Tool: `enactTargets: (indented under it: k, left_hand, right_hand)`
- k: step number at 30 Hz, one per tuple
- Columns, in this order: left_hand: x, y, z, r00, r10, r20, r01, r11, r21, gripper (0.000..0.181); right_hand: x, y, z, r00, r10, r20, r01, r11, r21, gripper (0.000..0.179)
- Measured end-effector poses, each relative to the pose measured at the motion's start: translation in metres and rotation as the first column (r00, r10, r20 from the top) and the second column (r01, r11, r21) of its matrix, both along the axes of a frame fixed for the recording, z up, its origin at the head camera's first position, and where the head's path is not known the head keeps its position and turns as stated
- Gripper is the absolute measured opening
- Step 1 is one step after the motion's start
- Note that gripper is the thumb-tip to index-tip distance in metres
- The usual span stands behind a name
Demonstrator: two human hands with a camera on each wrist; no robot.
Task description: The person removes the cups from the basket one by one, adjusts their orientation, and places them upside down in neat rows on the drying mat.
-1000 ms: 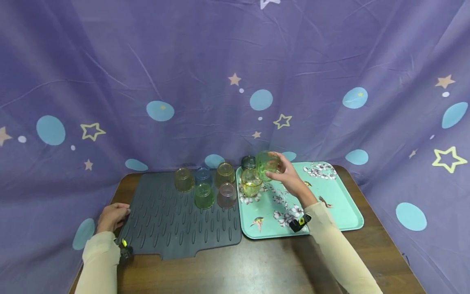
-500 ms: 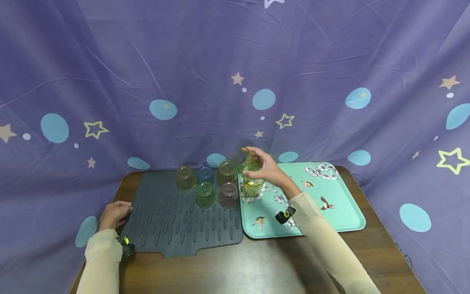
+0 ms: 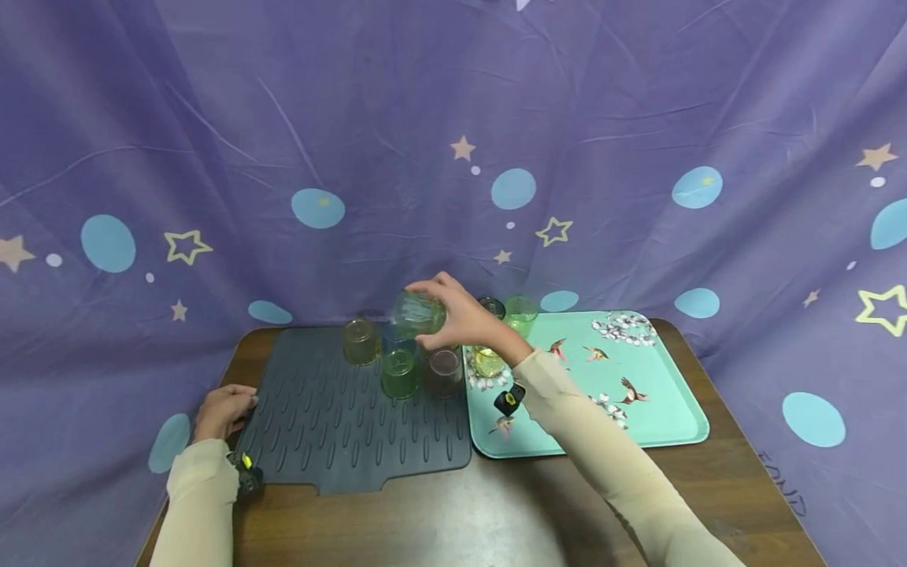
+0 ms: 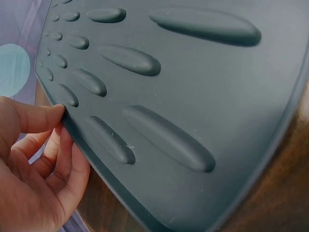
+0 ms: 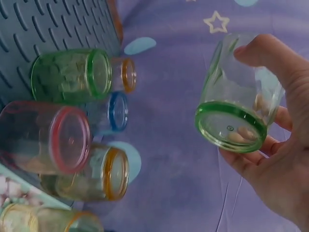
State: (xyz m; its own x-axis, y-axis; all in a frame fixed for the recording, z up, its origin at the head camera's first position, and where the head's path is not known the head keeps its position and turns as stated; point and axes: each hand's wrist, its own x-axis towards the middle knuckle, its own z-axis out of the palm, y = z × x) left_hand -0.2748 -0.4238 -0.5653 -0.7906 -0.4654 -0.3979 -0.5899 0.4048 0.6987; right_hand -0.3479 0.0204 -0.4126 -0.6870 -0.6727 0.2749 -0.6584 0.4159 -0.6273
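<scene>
My right hand (image 3: 459, 315) grips a clear glass tumbler with a green base (image 5: 236, 92), thumb on one side and fingers round the other. It is above the back of the grey drying mat (image 3: 319, 425), overlapping a blue glass (image 5: 116, 112) in the head view. Upside down on the mat stand an amber glass (image 3: 361, 342), a green glass (image 3: 400, 374), a pink glass (image 3: 445, 374) and a yellow glass (image 5: 113, 171), mostly hidden by the hand in the head view. At the mat's left edge, my left hand (image 4: 38, 159) pinches the rim, thumb on top.
A mint floral tray (image 3: 666, 402) adjoins the mat on the right. At its back left are a yellow glass (image 3: 489, 362), a dark glass (image 3: 492, 305) and another green glass (image 3: 521, 316). A purple curtain (image 3: 397, 157) hangs behind the wooden table (image 3: 425, 520).
My right hand has carried the green-based tumbler leftward from above the tray to above the mat. A green glass at the tray's back now shows. The left hand stays at the mat's edge.
</scene>
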Motion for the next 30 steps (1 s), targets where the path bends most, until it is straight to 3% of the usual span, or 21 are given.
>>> enactTargets:
  k: [7,13,19,26,30]
  left_hand:
    - [-0.002,-0.001,0.0,1.0,-0.003,-0.009,0.003,1.0,0.018,0.034]
    - [-0.002,-0.001,-0.001,1.0,0.001,0.0,-0.001,1.0,0.015,0.034]
    - [-0.002,-0.004,-0.002,1.0,0.0,0.013,0.0,1.0,0.018,0.034]
    - [-0.002,-0.007,-0.004,1.0,0.0,0.012,0.0,1.0,0.025,0.033]
    - [-0.002,-0.007,-0.003,1.0,-0.007,0.007,0.006,0.999,0.035,0.031]
  right_hand:
    - [0.002,-0.03,0.008,0.998,0.013,-0.066,-0.001,0.984,0.18,0.079]
    - [0.0,-0.054,0.01,0.989,0.055,-0.14,-0.007,0.946,0.323,0.075]
    - [0.0,-0.078,0.01,0.974,0.118,-0.195,-0.015,0.886,0.463,0.072]
    - [0.0,-0.103,0.002,0.941,0.202,-0.271,0.011,0.783,0.622,0.076]
    - [0.001,-0.116,-0.008,0.928,0.23,-0.295,0.023,0.751,0.66,0.077]
